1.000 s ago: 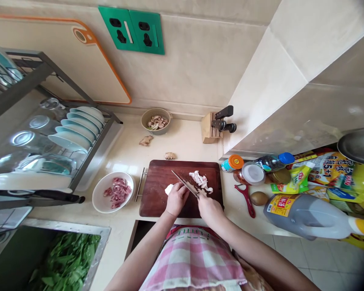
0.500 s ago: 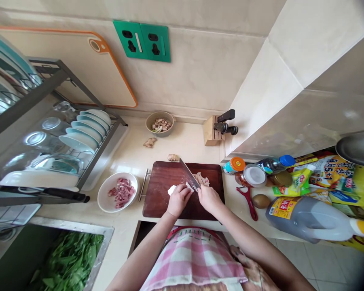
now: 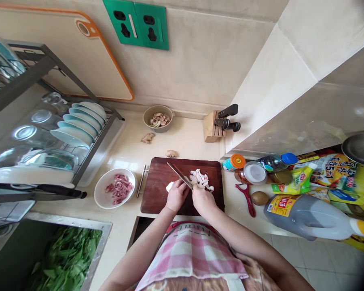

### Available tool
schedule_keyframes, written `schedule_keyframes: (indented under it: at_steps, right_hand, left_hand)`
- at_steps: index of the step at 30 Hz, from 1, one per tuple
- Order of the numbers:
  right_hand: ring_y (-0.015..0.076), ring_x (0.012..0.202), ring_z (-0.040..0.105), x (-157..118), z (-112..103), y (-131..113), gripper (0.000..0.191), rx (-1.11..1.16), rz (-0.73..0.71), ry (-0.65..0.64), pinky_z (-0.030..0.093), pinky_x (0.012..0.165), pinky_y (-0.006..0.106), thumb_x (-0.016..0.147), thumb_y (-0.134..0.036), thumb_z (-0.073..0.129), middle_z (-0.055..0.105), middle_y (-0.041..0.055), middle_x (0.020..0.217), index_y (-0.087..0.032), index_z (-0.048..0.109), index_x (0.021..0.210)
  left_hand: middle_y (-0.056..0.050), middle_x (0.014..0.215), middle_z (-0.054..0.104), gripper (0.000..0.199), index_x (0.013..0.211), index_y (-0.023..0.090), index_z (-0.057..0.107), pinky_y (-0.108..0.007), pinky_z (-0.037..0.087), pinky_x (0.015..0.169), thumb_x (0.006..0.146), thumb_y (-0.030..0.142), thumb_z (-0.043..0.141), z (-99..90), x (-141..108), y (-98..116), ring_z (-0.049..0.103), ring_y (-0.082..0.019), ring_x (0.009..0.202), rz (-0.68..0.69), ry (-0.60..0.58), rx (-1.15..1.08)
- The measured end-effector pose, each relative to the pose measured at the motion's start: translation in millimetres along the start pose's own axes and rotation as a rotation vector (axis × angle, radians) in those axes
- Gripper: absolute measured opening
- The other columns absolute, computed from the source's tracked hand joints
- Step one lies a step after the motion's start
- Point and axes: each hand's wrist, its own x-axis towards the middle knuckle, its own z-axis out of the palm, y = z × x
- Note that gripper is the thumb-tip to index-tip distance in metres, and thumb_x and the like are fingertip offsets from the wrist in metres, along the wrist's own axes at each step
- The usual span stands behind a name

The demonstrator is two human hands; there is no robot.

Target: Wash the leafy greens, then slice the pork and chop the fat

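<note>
You are slicing pale, soft raw meat [image 3: 171,186] on a dark wooden cutting board [image 3: 157,190].
Your left hand [image 3: 176,195] is pinning the slippery piece; your right hand [image 3: 202,199] is gripping the steel knife [image 3: 179,175].

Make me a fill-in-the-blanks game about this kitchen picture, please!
1. The right hand holds a ____ over the brown cutting board.
2. The white bowl beside the board holds pieces of ____.
3. The wall sockets are the colour ____.
4. The sink holds leafy ____ vegetables.

Missing words: knife; meat; green; green
</note>
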Motion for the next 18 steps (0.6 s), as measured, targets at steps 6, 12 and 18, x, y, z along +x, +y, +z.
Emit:
schedule_keyframes:
  at_steps: [6,12,18]
  right_hand:
    - [0.0232,0.076,0.065,-13.8,9.1,16.8,0.030,0.016,-0.008,-0.031,0.046,0.064,0.031,0.089,-0.022,0.026,0.067,0.0128,0.081,-0.015,0.054,0.098]
    - [0.0221,0.085,0.063,9.1,-1.4,-4.1,0.031,0.046,-0.026,0.015,0.044,0.069,0.030,0.087,-0.015,0.026,0.066,0.0139,0.091,-0.014,0.053,0.102]
    - [0.0199,0.080,0.064,-9.7,-6.3,19.1,0.030,0.075,-0.028,0.014,0.042,0.065,0.026,0.089,-0.028,0.028,0.066,0.0118,0.085,-0.016,0.055,0.096]
  left_hand:
    - [-0.006,0.097,0.059,0.017,0.094,0.022,0.062,-0.035,0.046,0.081,0.078,0.020,0.054,0.5,1.2,3.5,0.053,-0.020,0.091,0.038,-0.018,0.027]
    - [-0.006,0.098,0.058,0.016,0.092,0.022,0.063,-0.034,0.046,0.080,0.079,0.020,0.053,3.1,-3.8,3.2,0.052,-0.020,0.092,0.067,-0.021,0.023]
    - [-0.005,0.090,0.059,0.016,0.084,0.020,0.063,-0.031,0.045,0.078,0.083,0.027,0.049,1.7,-6.8,2.2,0.053,-0.017,0.086,0.050,0.019,0.026]
